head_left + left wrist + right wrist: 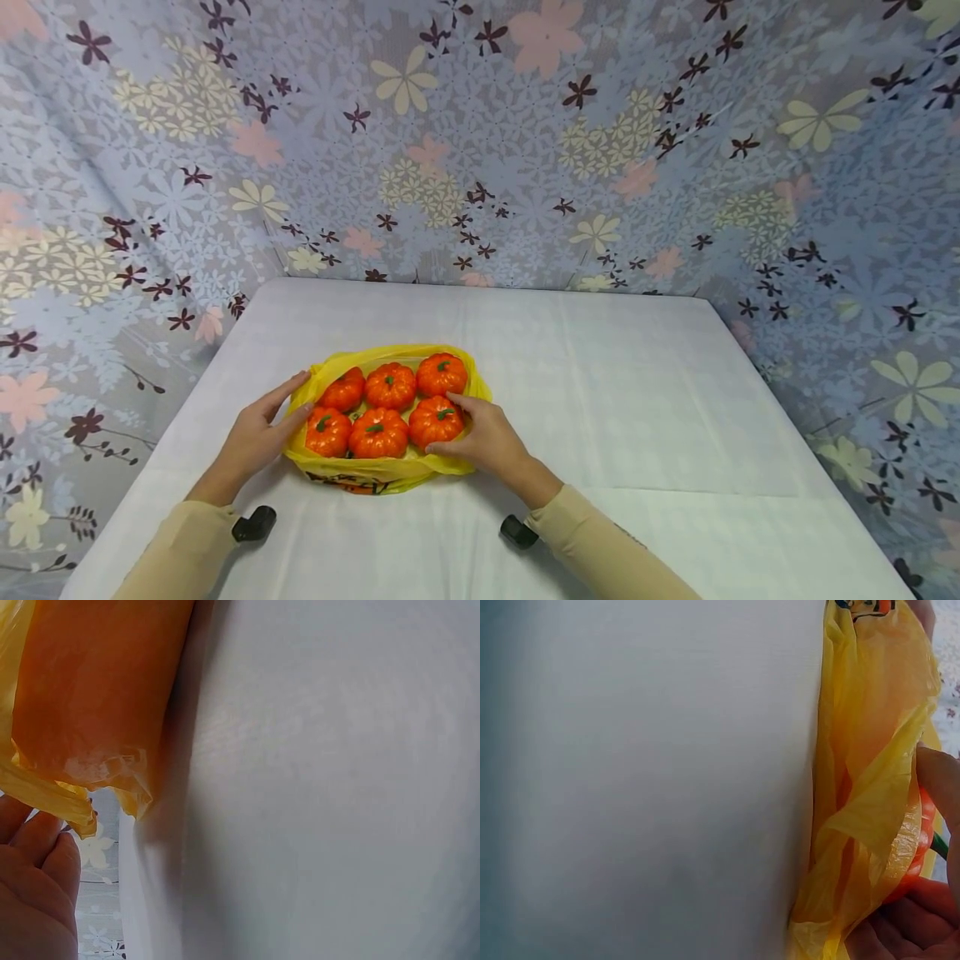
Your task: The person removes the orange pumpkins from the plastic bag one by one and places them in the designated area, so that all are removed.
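Note:
In the head view a yellow plastic bag (405, 478) lies on the table with its mouth spread wide. Several small orange pumpkins with green stems sit inside it in two rows. My right hand (491, 442) has its thumb and fingers around the front right pumpkin (435, 422); the right wrist view shows that pumpkin (922, 851) partly covered by the bag's film. My left hand (251, 437) touches the bag's left rim with fingers fairly straight. In the left wrist view, the fingers of that hand (37, 885) lie against the bag's edge (52, 796).
A white cloth covers the table (637, 400), which stretches to the right of the bag. Floral fabric (480, 142) hangs behind the table and along both sides. A black device (255, 523) sits at the left wrist, another black device (517, 532) at the right.

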### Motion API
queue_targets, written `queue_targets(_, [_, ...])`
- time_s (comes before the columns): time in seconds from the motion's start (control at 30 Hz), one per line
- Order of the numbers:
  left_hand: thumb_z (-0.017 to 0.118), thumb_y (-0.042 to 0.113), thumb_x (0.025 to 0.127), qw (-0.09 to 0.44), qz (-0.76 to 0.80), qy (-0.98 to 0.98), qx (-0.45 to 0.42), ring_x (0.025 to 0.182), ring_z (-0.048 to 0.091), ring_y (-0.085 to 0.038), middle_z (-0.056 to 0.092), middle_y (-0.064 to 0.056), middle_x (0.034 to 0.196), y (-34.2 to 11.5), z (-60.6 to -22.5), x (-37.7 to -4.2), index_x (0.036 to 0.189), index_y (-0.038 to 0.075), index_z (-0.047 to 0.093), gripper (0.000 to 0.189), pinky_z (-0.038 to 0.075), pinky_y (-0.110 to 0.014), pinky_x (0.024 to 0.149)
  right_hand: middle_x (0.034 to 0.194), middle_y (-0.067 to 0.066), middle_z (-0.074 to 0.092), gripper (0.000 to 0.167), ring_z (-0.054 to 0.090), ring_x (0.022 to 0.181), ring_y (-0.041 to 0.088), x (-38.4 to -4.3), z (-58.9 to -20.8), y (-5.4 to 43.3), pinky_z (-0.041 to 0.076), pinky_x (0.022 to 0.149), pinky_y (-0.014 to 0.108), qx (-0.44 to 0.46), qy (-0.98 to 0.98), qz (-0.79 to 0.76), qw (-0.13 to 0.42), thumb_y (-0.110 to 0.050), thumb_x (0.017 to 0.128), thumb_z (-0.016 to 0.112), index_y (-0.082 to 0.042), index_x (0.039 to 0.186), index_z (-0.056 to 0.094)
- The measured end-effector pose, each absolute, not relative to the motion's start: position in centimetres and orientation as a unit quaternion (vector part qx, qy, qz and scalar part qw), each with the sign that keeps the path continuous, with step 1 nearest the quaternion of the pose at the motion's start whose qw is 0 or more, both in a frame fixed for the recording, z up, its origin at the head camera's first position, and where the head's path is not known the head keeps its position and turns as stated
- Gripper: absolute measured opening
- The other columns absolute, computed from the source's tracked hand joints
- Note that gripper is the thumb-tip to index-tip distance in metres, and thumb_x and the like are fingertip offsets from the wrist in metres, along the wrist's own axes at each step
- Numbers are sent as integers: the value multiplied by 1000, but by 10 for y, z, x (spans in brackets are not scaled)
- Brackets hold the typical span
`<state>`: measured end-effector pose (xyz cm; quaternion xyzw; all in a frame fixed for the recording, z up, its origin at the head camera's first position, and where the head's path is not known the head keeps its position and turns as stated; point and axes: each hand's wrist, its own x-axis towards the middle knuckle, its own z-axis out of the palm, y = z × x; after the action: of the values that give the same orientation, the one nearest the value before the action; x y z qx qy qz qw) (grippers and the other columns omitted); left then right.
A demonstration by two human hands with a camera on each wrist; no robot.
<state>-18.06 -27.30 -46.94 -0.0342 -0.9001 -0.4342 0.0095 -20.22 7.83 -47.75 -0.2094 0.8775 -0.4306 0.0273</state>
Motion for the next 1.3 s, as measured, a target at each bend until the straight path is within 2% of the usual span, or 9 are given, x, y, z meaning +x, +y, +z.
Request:
queue_targets(0.3, [59,39,102,18,-437,-899,-39,147,25,-43,34,-18,159,-273,-468,-179,156,11,39,64,24,-63,115,136,15,62,82,59,124,26,-201,-474,78,48,105,41,-204,886,-416,29,-37,73,92,-1,139,59])
queue_targets(0.7, [59,39,102,18,-439,-897,-42,147,24,-42,33,-17,160,-272,-466,-179,155,10,40,64,24,-63,115,134,14,63,77,60,123,26,-196,-459,75,49,103,40,-208,877,-434,1,-35,75,91,-1,137,60])
queue_targets(0.93, [59,39,102,20,-442,-895,-47,147,25,-42,33,-18,159,-273,-468,-180,155,10,40,63,24,-64,115,137,13,60,79,60,122,25,-196,-444,76,52,99,34,-213,859,-466,-1,-34,76,91,-1,139,58])
queue_targets(1.3, [58,40,102,15,-441,-897,-44,148,24,-42,32,-17,160,-273,-467,-182,155,10,40,64,25,-64,114,134,14,62,79,61,121,28,-209,-435,98,53,99,40,-191,859,-473,-36,-29,74,93,1,138,59])
